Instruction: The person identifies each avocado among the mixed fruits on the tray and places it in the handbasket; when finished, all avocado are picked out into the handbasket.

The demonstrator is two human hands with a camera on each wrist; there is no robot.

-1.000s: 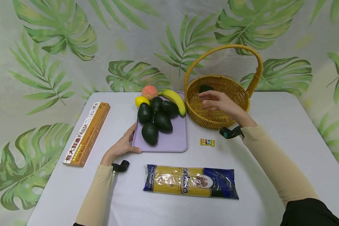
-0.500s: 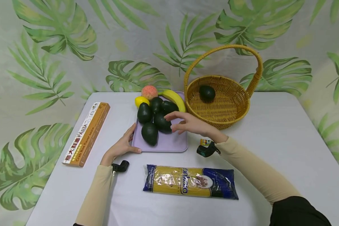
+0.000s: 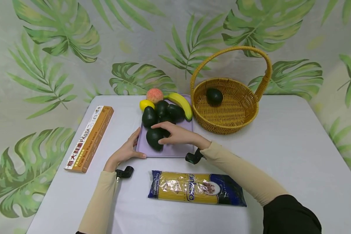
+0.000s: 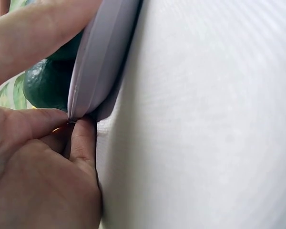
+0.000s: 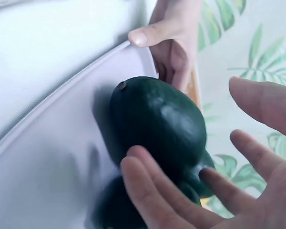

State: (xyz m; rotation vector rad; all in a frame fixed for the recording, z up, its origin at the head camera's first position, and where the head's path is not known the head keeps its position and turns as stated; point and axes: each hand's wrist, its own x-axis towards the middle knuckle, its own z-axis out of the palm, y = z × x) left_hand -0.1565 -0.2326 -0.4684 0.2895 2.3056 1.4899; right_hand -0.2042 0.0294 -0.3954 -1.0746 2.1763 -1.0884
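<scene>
Several dark green avocados lie on a lilac tray (image 3: 178, 150). My left hand (image 3: 128, 149) grips the tray's near left corner, thumb on the rim and fingers along its side; the left wrist view shows fingertips right at the rim (image 4: 95, 67). Over the tray, my right hand (image 3: 179, 135) spreads its fingers and thumb around the nearest avocado (image 3: 153, 138), holding nothing. In the right wrist view that avocado (image 5: 162, 119) shows between the parted fingers. The right hand partly covers a second avocado behind it.
A peach (image 3: 155, 95), a lemon (image 3: 146, 104) and a banana (image 3: 181, 102) lie at the tray's back. A wicker basket (image 3: 222, 127) with one avocado (image 3: 214, 96) stands to the right. A pasta box (image 3: 90, 138) lies left, a spaghetti packet (image 3: 190, 188) in front.
My right hand has moved left from above the basket to the nearest avocado on the tray. Its forearm now hides the small yellow packet. The left hand has stayed at the tray.
</scene>
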